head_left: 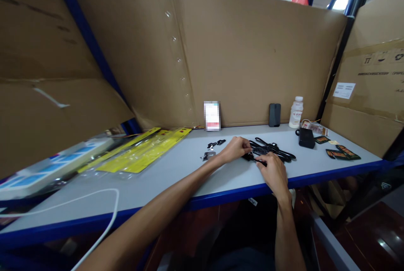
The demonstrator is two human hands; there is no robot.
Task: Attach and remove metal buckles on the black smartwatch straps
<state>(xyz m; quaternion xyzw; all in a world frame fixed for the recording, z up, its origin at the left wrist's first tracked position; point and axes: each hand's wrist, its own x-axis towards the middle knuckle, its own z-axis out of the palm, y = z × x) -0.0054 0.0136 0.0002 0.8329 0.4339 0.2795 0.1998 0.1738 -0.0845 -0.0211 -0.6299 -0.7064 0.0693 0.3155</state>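
Note:
Near the front edge of the table, my left hand (235, 150) and my right hand (274, 171) both have their fingers closed on a slim black piece (250, 157). Its exact kind is partly hidden by the fingers. Just beyond it lies a pile of long, narrow black pieces (277, 150), some crossing over others. To the left of my left hand are a small black part (216, 144) and a small shiny clip-like part (208, 155), both flat on the table.
Yellow-backed clear packages (154, 153) lie on the left. At the back stand a phone with a lit screen (212, 116), a dark case (274, 115) and a bottle (296, 113). A black box (306, 138) and dark packets (344, 152) sit right. A white cable (115, 205) crosses front left.

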